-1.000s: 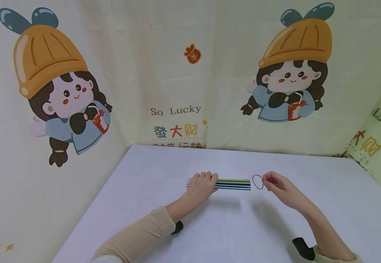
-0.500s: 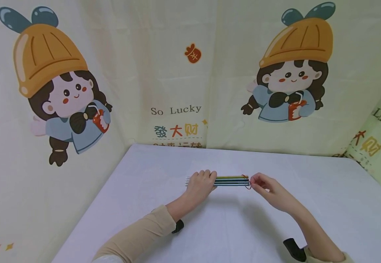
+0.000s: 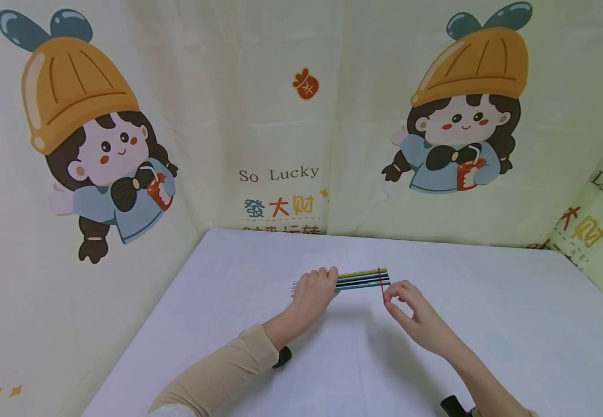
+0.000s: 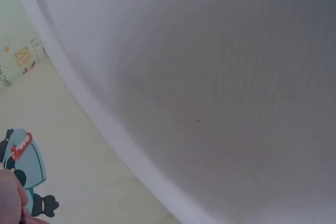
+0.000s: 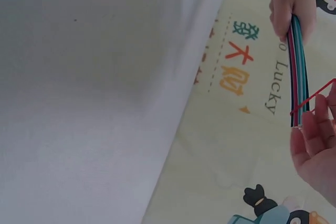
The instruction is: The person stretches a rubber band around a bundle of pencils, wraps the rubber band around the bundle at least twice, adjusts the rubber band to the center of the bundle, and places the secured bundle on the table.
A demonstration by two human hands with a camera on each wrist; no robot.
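Left hand (image 3: 314,289) is curled round a bundle of coloured sticks (image 3: 362,278), gripping it near its left end; the pointed tips (image 3: 296,285) stick out just past the hand. The bundle is lifted off the white table (image 3: 333,359) and tilted, its right end higher. No container holds the sticks; the hand alone keeps them together.

Right hand (image 3: 411,315), just right of the bundle, pinches a red rubber band (image 3: 381,284) between thumb and fingertips; the other fingers are loosely bent. The band is looped over the bundle near its right end and drawn taut toward the right hand. The right wrist view confirms this: the band (image 5: 315,97) crosses the stick ends (image 5: 299,85) and runs to the fingers (image 5: 315,129).

The table carries a plain white cover. Behind and beside the bundle hangs a pale printed cloth backdrop (image 3: 280,116) with cartoon girls in orange hats and the words "So Lucky".

The left wrist view gives only table, backdrop and a sliver of fingers. The number of sticks cannot be counted.
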